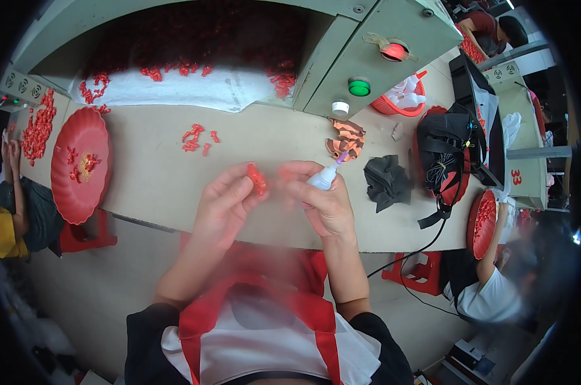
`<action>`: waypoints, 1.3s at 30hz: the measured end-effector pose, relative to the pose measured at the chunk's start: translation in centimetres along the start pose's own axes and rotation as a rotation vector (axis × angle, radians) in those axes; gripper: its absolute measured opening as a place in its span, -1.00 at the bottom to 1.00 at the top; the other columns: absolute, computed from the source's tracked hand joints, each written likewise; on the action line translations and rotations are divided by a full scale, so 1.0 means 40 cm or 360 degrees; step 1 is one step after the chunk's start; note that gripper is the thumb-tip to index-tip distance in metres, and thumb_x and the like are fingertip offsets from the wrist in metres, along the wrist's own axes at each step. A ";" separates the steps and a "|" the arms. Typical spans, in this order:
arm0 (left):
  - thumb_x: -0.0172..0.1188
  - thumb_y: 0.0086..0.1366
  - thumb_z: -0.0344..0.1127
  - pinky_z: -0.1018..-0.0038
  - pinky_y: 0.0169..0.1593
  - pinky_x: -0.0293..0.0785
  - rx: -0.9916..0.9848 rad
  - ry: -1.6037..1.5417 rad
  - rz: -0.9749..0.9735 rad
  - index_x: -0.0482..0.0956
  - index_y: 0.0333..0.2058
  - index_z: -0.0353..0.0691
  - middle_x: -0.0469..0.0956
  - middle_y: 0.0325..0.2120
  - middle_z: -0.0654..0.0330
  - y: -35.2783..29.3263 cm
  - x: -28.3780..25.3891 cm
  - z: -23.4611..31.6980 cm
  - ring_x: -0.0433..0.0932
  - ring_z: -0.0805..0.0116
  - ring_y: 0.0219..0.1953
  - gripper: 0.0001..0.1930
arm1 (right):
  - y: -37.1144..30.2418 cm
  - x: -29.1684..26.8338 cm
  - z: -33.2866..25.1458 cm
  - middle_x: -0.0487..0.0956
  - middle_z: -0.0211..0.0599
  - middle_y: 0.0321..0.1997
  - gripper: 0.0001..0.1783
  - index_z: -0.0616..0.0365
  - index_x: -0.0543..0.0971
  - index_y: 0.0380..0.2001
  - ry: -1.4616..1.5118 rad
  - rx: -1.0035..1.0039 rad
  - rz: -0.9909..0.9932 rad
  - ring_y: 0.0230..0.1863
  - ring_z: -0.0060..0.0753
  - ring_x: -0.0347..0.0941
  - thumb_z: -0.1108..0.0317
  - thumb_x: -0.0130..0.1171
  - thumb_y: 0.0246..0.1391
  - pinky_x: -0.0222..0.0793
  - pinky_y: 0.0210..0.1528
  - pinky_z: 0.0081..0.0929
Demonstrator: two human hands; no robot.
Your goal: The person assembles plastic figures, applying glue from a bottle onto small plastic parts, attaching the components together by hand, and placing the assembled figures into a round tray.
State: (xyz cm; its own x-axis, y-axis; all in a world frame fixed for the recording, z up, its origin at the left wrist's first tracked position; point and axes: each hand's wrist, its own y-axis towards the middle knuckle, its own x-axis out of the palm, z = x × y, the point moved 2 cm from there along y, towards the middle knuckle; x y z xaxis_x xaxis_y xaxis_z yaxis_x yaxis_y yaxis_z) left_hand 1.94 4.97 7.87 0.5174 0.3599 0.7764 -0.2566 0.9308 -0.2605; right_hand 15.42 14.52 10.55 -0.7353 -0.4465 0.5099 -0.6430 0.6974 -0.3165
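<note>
Over the table (258, 138), my left hand (220, 202) pinches a small glossy red plastic figure (256, 179) between thumb and fingers. Close by on the right, my right hand (329, 208) is closed around a small white squeeze bottle (321, 179) whose purple nozzle points up and away. A blurred reddish spot shows at the right fingertips; whether they also pinch a small part I cannot make out. Several loose red pieces (191, 138) lie beyond my left hand. Past the nozzle rests a crumpled orange-and-brown striped cloth (347, 138), with a black cloth (388, 183) to its right.
A grey-green machine (329, 64) with a green button (359, 86) spans the back, red pieces on its white sheet (162, 90). A red scalloped tray (62, 173) stands left, a red basket (399, 110) of white bottles back right, a black bag (441, 135) right. People sit on both sides.
</note>
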 end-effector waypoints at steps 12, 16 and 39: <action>0.01 0.25 -0.44 0.48 -0.07 0.45 0.0008 0.0047 0.0059 0.42 -0.11 -0.33 0.49 -0.25 0.17 -0.010 -0.004 0.011 0.49 0.38 -0.17 -0.76 | -0.024 0.043 0.000 0.56 -0.19 -0.47 -0.86 0.39 0.54 -0.38 -0.0388 -0.0241 0.0142 -0.47 -0.48 0.49 0.57 0.13 -0.10 0.37 -0.41 -0.62; 0.03 0.23 -0.45 0.46 -0.08 0.44 0.0071 0.0124 0.0097 0.43 -0.13 -0.33 0.49 -0.25 0.17 -0.008 -0.001 0.012 0.48 0.42 -0.19 -0.77 | -0.015 0.042 0.006 0.55 -0.19 -0.36 -0.89 0.34 0.55 -0.42 -0.0697 -0.0706 0.0056 -0.37 -0.46 0.49 0.56 0.21 -0.10 0.42 -0.35 -0.61; 0.06 0.14 -0.65 0.49 -0.14 0.42 0.0696 0.0869 -0.0189 0.47 -0.22 -0.40 0.41 -0.25 0.06 -0.023 0.006 0.030 0.45 0.35 -0.22 -0.79 | -0.035 0.079 -0.037 0.54 -0.27 -0.41 -0.82 0.23 0.55 -0.50 -0.1583 -0.1417 -0.0084 -0.48 -0.43 0.51 0.59 0.30 -0.28 0.41 -0.51 -0.57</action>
State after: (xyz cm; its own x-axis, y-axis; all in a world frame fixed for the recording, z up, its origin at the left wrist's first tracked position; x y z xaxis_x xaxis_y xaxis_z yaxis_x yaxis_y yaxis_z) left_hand 1.34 4.12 8.98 0.8681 0.3448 0.3571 -0.4180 0.8957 0.1515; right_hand 14.34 12.95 13.79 -0.8013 -0.4346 -0.4112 -0.5972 0.6224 0.5059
